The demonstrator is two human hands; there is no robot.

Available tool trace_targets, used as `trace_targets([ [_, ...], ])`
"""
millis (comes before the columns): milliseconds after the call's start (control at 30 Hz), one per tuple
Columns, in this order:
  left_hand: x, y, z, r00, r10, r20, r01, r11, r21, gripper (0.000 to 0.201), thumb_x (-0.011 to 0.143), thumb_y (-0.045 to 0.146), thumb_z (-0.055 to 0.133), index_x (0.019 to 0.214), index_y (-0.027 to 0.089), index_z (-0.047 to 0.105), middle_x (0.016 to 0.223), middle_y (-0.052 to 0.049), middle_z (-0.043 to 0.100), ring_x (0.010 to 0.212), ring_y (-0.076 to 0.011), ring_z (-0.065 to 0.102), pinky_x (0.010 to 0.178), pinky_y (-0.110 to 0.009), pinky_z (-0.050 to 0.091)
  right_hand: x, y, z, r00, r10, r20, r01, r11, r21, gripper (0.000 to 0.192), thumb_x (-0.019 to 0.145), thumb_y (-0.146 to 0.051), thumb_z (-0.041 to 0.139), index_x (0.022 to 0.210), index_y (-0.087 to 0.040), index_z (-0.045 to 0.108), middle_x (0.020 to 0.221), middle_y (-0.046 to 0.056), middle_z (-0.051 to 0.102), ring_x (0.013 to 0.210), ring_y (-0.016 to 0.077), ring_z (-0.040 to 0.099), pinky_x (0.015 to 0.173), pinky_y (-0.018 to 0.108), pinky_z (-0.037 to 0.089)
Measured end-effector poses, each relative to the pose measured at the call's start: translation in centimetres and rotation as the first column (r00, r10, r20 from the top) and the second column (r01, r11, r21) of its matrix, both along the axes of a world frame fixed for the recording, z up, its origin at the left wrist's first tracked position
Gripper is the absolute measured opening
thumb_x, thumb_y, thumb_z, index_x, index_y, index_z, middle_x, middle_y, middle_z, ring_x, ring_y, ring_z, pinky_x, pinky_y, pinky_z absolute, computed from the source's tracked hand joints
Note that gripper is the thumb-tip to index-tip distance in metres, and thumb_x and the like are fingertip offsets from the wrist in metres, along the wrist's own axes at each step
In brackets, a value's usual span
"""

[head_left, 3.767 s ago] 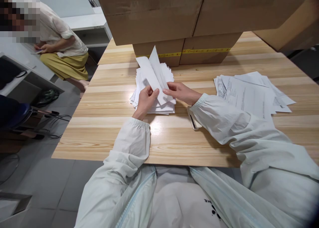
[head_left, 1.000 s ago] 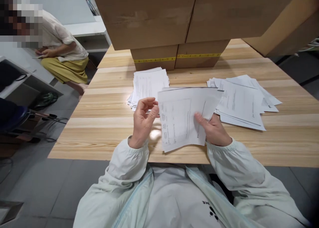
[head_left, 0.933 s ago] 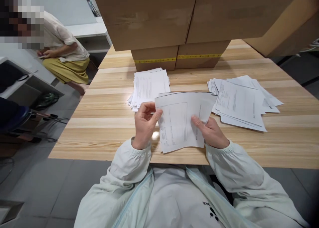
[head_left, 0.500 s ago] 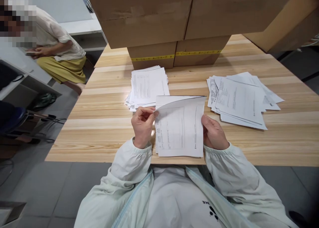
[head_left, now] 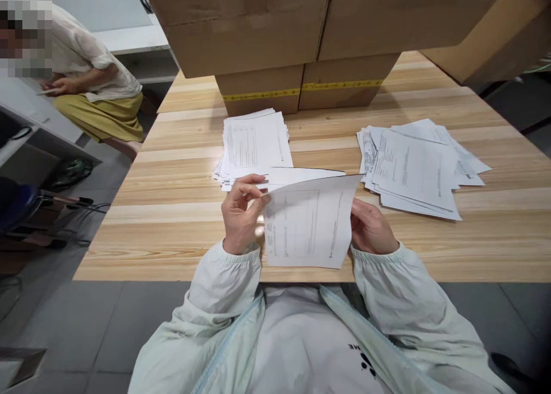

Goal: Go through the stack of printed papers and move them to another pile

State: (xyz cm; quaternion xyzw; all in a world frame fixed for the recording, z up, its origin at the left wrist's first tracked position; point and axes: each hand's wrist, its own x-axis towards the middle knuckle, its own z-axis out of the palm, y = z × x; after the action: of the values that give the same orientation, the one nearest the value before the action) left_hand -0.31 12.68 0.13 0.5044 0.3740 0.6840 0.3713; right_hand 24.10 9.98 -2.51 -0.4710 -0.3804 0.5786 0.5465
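A set of printed white sheets (head_left: 307,225) is held in both my hands above the near edge of the wooden table (head_left: 172,222). My left hand (head_left: 240,216) pinches the upper left corner, peeling the top sheet away from the sheet beneath. My right hand (head_left: 371,230) grips the right edge. Just beyond my left hand lies a stack of printed papers (head_left: 253,144). A looser, spread pile of papers (head_left: 415,167) lies on the table to the right.
Large cardboard boxes (head_left: 267,44) with yellow tape stand stacked at the back of the table. Another person (head_left: 92,90) sits crouched at the far left beside a white shelf unit. Cables and a chair base lie on the grey floor at left.
I lifted sheets off the left stack and brought them toward me. They turned from lying sideways to upright, and my left fingers have started to separate the top sheet at its corner.
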Motion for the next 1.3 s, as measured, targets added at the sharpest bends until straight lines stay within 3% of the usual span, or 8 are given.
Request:
trace_targets([
  [100, -1.3, -0.2, 0.7, 0.993, -0.053, 0.106, 0.051, 0.998, 0.028, 0.033, 0.072, 0.031, 0.089, 0.075, 0.020, 0.058, 0.082, 0.001, 0.073, 0.076, -0.0114, 0.070, 0.069, -0.022, 0.056, 0.3, 0.1, -0.9, 0.995, -0.088, 0.040, 0.086, 0.995, 0.044, 0.038, 0.072, -0.053, 0.083, 0.063, -0.021, 0.065, 0.054, -0.003, 0.052, 0.049, 0.0112, 0.044, 0.047, 0.025, 0.035],
  [233, -2.4, -1.2, 1.6, 0.908, -0.329, 0.257, 0.354, 0.934, -0.053, 0.046, 0.075, 0.053, 0.083, 0.073, 0.023, 0.048, 0.047, 0.008, 0.053, 0.030, -0.0059, 0.037, 0.031, -0.018, 0.028, 0.6, 0.0, -1.5, 0.968, -0.206, 0.142, 0.189, 0.974, 0.124, 0.030, 0.079, -0.050, 0.079, 0.079, -0.020, 0.073, 0.062, -0.003, 0.057, 0.054, 0.0106, 0.046, 0.051, 0.024, 0.036],
  [500, -1.7, -1.6, 1.1, 0.871, -0.336, 0.359, 0.404, 0.905, -0.133, 0.047, 0.064, 0.055, 0.090, 0.071, 0.023, 0.056, 0.048, 0.006, 0.056, 0.029, -0.0063, 0.035, 0.031, -0.020, 0.026, 0.7, 0.2, -2.0, 0.944, -0.262, 0.203, 0.227, 0.957, 0.180, 0.031, 0.080, -0.052, 0.078, 0.087, -0.021, 0.074, 0.068, -0.002, 0.062, 0.059, 0.0130, 0.054, 0.054, 0.025, 0.044],
  [633, -1.1, -1.3, 0.8, 0.911, -0.186, 0.367, 0.283, 0.931, -0.231, 0.045, 0.060, 0.048, 0.094, 0.070, 0.020, 0.060, 0.055, 0.005, 0.060, 0.042, -0.0067, 0.049, 0.042, -0.018, 0.038, 0.9, 0.1, -2.5, 0.942, -0.250, 0.225, 0.202, 0.955, 0.215, 0.027, 0.084, -0.050, 0.075, 0.084, -0.023, 0.074, 0.061, -0.003, 0.058, 0.054, 0.0128, 0.052, 0.052, 0.026, 0.045],
  [800, 0.3, -1.2, 0.5, 0.958, -0.043, 0.283, 0.129, 0.948, -0.290, 0.040, 0.060, 0.035, 0.095, 0.067, 0.018, 0.060, 0.091, -0.002, 0.074, 0.077, -0.0108, 0.065, 0.070, -0.022, 0.052, 0.8, -0.3, -2.4, 0.950, -0.208, 0.234, 0.145, 0.955, 0.260, 0.023, 0.083, -0.047, 0.077, 0.085, -0.025, 0.075, 0.061, -0.002, 0.061, 0.056, 0.0157, 0.057, 0.053, 0.029, 0.048],
  [967, 1.5, -1.2, 0.1, 0.978, 0.073, 0.197, -0.001, 0.939, -0.344, 0.044, 0.055, 0.042, 0.096, 0.069, 0.017, 0.063, 0.063, 0.005, 0.061, 0.057, -0.0061, 0.054, 0.058, -0.019, 0.046, -0.1, -0.7, -1.6, 0.962, -0.183, 0.202, 0.127, 0.956, 0.264, 0.031, 0.082, -0.055, 0.076, 0.087, -0.024, 0.076, 0.069, -0.001, 0.069, 0.063, 0.0167, 0.065, 0.057, 0.028, 0.053],
  [1133, 2.2, -2.3, 1.5, 0.964, 0.263, 0.033, -0.260, 0.963, -0.068, 0.033, 0.069, 0.038, 0.091, 0.073, 0.017, 0.065, 0.068, 0.003, 0.066, 0.063, -0.0089, 0.063, 0.061, -0.020, 0.050, -0.4, -1.7, -0.2, 0.991, -0.022, 0.129, -0.024, 0.940, 0.341, 0.066, 0.086, -0.080, 0.051, 0.106, -0.023, 0.077, 0.079, 0.006, 0.076, 0.070, 0.0231, 0.073, 0.055, 0.032, 0.056],
  [1300, 2.6, -3.8, 3.9, 0.930, 0.368, 0.006, -0.351, 0.882, 0.316, 0.032, 0.078, 0.033, 0.085, 0.102, 0.024, 0.065, 0.078, 0.005, 0.066, 0.070, -0.0086, 0.065, 0.071, -0.023, 0.053, 0.0, -3.0, 1.8, 0.880, -0.263, 0.396, -0.020, 0.811, 0.585, 0.018, 0.085, -0.042, 0.077, 0.092, -0.027, 0.080, 0.081, 0.003, 0.079, 0.079, 0.0233, 0.076, 0.075, 0.035, 0.062],
])
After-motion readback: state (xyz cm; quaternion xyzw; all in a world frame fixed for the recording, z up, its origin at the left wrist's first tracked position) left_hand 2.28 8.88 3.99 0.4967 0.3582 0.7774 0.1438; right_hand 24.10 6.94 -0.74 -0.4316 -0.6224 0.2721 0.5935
